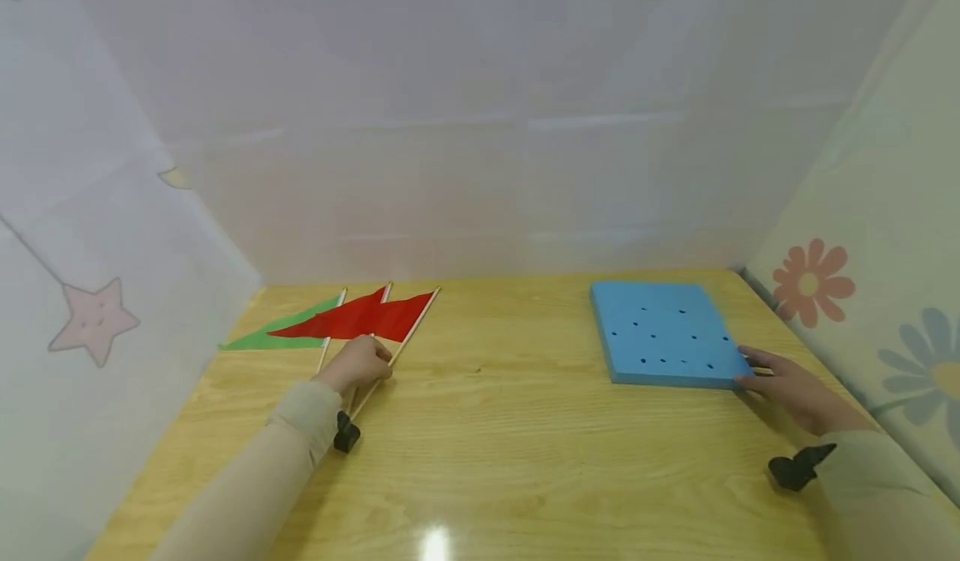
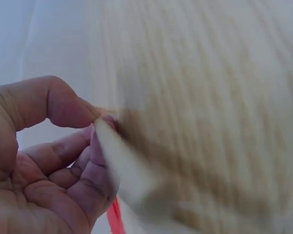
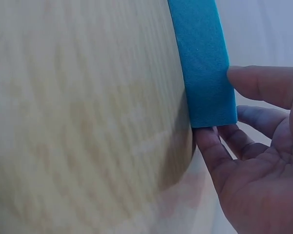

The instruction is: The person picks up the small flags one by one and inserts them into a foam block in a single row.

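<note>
My left hand point(image 1: 358, 367) pinches a pale wooden stick point(image 2: 124, 165) between thumb and fingertips in the left wrist view, where the near end is blurred. It belongs to one of the red pennants point(image 1: 405, 314); the hand hides part of the sticks. Two red pennants overlap there, with a green pennant point(image 1: 281, 338) partly under them. On the other side, my right hand point(image 1: 798, 390) grips the near right corner of a blue foam block point(image 1: 678, 328) dotted with several small holes. In the right wrist view, thumb and fingers curve round the block's end.
A yellow wood-grain table point(image 1: 510, 453) carries everything. Pale cloth walls stand at the back and both sides; the left wall has a pink star point(image 1: 93, 321), the right wall printed flowers point(image 1: 813, 284). The block lies near the table's right edge.
</note>
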Demonstrator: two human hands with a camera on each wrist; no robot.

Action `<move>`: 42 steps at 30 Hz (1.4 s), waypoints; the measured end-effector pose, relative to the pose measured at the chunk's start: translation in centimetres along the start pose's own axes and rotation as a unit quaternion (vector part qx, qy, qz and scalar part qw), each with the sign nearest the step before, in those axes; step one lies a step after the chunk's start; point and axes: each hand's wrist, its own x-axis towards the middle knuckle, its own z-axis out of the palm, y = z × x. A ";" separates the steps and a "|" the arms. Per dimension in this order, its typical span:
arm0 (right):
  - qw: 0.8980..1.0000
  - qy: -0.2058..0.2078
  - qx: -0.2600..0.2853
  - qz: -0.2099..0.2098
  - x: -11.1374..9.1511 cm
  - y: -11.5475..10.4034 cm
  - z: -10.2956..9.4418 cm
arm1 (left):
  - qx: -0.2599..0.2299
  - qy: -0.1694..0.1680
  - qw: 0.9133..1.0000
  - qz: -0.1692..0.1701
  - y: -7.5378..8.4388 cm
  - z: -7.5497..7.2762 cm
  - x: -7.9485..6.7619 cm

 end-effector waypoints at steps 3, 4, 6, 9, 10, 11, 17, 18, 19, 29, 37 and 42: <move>1.000 -0.005 -0.011 0.005 0.5 -0.7 0.7 | -0.032 0.011 0.999 -0.002 -0.5 0.3 -0.1; 1.000 -0.007 -0.012 0.008 0.7 -0.9 1.0 | -0.043 0.015 0.999 -0.003 -0.6 0.3 -0.2; 1.000 -0.012 -0.009 0.010 1.0 -1.5 1.6 | -0.064 0.022 0.998 -0.007 -0.7 0.4 -0.4; 1.000 -0.021 0.000 0.010 1.4 -2.2 2.4 | -0.083 0.030 0.996 -0.007 -0.6 0.3 -0.6; 1.000 -0.021 0.000 0.011 1.5 -2.4 2.6 | -0.089 0.031 0.995 -0.011 -0.6 0.2 -0.6; 1.000 -0.022 0.000 0.013 1.6 -2.6 2.7 | -0.093 0.032 0.995 -0.012 -0.5 0.2 -0.6; 0.999 -0.022 -0.002 0.030 2.1 -3.7 3.4 | -0.105 0.038 0.993 -0.024 -0.2 0.1 -0.9; 0.999 -0.021 -0.002 0.030 2.1 -3.9 3.6 | -0.111 0.043 0.993 -0.027 -0.2 0.1 -1.0; 0.999 -0.020 -0.003 0.030 2.2 -4.0 3.7 | -0.118 0.049 0.991 -0.030 -0.1 0.1 -1.0; 1.000 -0.020 -0.002 0.016 2.6 -5.4 5.3 | -0.190 0.095 0.977 -0.026 0.4 0.3 -1.2; 0.999 -0.044 0.004 -0.005 4.2 -7.5 7.4 | -0.224 0.124 0.966 -0.025 -0.3 0.4 -1.8; 0.999 -0.049 -0.005 -0.020 4.8 -8.8 8.9 | -0.250 0.138 0.958 -0.027 -0.4 0.5 -2.1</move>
